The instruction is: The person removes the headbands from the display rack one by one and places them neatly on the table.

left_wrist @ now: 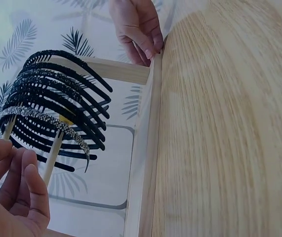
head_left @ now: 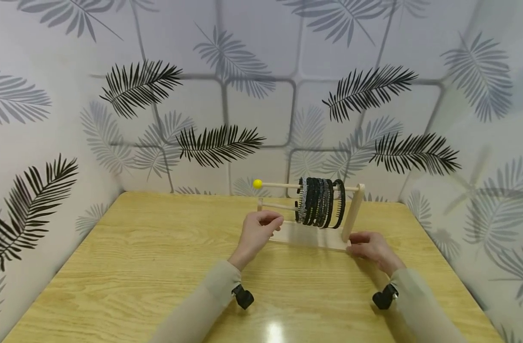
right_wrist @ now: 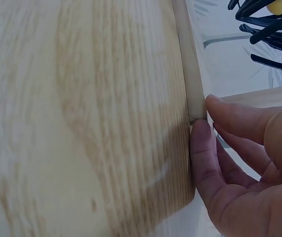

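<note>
"Where is the rack?"

"On the bench, right of the middle and towards the back edge, with the wall behind."

"And the headbands?"

"In a row along the rods, nearer the right-hand upright than the left ends, above the base."

"What sits left of them?"

"Bare lengths of rod, one above the other; the ball is at the upper one's left end."

"The hands?"

"The left hand is in front of the rack's left end, below the lower rod. The right hand is at the base's right end, touching its corner, just beside the upright's foot."
</note>
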